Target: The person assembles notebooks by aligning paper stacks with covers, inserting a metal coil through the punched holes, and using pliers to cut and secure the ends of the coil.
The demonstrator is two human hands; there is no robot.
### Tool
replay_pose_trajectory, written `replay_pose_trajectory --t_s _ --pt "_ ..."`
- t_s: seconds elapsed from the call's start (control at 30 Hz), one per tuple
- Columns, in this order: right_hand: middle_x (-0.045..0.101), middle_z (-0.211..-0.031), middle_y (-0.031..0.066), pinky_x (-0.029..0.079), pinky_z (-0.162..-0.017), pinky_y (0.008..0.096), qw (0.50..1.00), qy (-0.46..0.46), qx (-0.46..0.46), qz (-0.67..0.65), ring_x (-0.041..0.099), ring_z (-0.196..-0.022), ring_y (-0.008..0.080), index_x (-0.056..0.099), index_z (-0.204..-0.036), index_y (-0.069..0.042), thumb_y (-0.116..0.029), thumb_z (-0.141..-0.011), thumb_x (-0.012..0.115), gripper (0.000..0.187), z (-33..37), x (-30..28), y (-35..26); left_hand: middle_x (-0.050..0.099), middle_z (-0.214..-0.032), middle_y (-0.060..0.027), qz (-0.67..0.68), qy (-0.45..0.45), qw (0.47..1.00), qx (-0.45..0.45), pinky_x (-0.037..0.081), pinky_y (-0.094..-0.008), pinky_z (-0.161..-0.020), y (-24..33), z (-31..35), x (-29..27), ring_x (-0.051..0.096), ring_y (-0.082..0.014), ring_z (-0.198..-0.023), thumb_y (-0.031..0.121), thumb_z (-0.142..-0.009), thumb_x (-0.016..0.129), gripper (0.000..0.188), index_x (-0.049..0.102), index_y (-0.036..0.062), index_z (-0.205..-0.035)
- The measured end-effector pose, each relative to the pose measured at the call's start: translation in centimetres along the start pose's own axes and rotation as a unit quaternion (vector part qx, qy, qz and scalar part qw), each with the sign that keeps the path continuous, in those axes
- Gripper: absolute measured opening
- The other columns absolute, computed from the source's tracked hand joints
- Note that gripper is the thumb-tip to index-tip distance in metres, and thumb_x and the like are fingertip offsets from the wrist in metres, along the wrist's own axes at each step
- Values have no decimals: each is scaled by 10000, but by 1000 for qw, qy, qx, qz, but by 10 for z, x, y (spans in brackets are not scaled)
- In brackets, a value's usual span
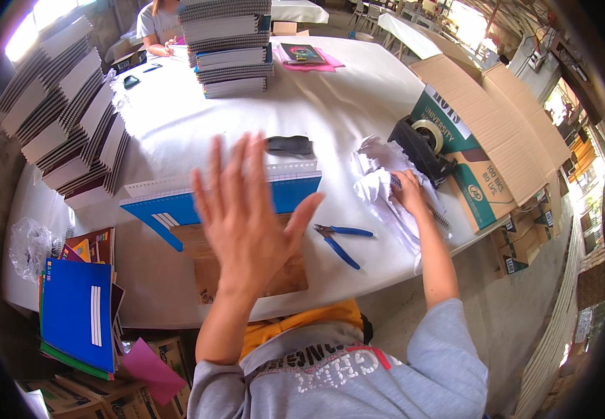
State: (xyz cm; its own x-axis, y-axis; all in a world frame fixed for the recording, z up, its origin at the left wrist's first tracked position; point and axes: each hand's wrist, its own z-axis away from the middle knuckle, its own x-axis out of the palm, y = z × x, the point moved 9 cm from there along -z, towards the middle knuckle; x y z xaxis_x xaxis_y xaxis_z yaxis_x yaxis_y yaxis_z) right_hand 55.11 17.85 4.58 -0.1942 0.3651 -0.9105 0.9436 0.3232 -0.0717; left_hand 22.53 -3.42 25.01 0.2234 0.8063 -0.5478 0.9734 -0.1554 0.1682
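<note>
The work in hand looks like sorting or binding notebooks, and this step seems to centre on the crumpled white paper (371, 167) at the right of the tabletop (145, 290), where the right hand (408, 192) rests. Its fingers curl over the sheets beside a dark wire coil (439, 214); whether they are clamped on paper or coil, one cannot tell. The right forearm slants forward and leftward from the sleeve.

The left hand (243, 220) holds nothing visible: its fingers are spread apart, pointing away from the person, thumb out to the right, back of the hand upward. It appears raised over the blue notebooks (292, 192), which lie in front of the person at the far side of a brown board (292, 276), a row of holes along their far edge.

Judging by this layout, the next move calls for a secure hold on the loose sheets, kept clear of the blue-handled cutters (353, 231) lying between notebooks and paper
</note>
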Motion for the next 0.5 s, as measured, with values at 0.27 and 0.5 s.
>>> replay_pose_trajectory --t_s 0.27,0.5 --pt "629 -895 210 484 -777 409 999 17 -38 -29 622 -854 341 650 -1060 -82 15 -810 496 309 -55 -67 -7 506 -898 -59 -72 42 996 -30 87 -588 -1058 -1 2 35 482 -262 -1059 547 -593 740 510 568 122 -815" --pt "446 -902 139 388 -832 396 991 104 -87 -17 473 -859 324 449 -1326 -173 97 -788 375 606 -61 -135 -34 488 -816 -53 0 22 1000 -15 322 -422 -872 0 5 42 496 -228 -777 413 -613 714 401 528 106 -790"
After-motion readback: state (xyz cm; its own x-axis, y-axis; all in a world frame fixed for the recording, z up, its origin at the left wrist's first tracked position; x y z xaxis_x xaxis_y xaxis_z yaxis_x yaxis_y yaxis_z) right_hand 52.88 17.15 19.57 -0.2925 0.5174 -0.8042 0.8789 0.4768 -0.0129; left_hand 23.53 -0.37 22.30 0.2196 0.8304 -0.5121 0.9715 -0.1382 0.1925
